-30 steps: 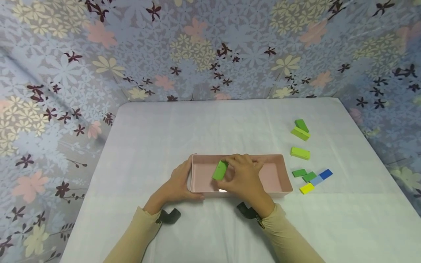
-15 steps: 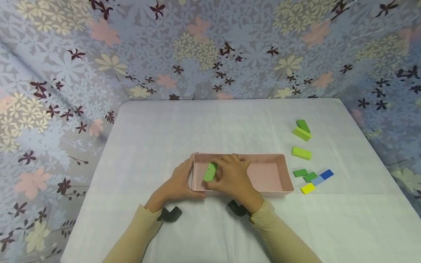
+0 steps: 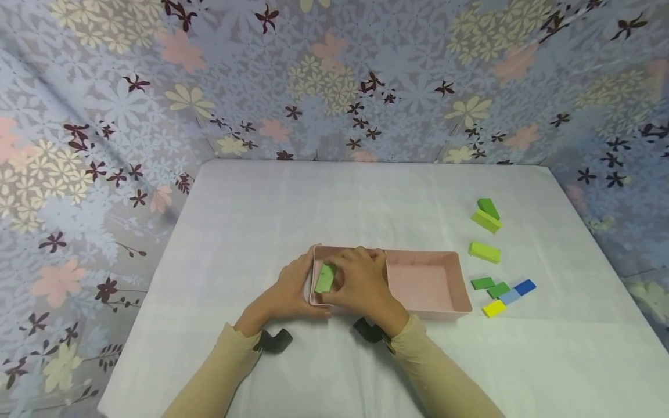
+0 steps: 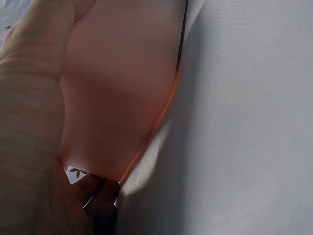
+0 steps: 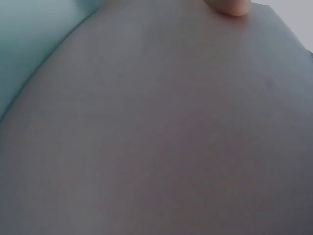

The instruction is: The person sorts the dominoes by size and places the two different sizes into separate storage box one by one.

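Note:
A long pink box (image 3: 422, 286) with a thin divider lies crosswise on the white-covered table. My left hand (image 3: 286, 293) grips its left end, thumb along the front side and fingers toward the back corner. Inside the left compartment, my right hand (image 3: 363, 284) pinches a green block (image 3: 325, 278) near the left end wall. In the left wrist view, the pink box wall (image 4: 117, 98) runs beside my left hand (image 4: 32, 112). The right wrist view is mostly filled by the box's side (image 5: 161, 127), with a fingertip (image 5: 230, 6) at the top; the block is hidden there.
Right of the box lie a dark green block (image 3: 488, 208), a lime block (image 3: 486, 221) against it, and another lime block (image 3: 485, 252). Nearer are two small green blocks (image 3: 482, 283), a light blue one (image 3: 510, 296), a dark blue one (image 3: 525, 287) and a yellow one (image 3: 493, 308).
My right hand has carried the green block leftward inside the box, from near the divider to the left end. My left hand keeps its grip on the box. The head view has shifted slightly.

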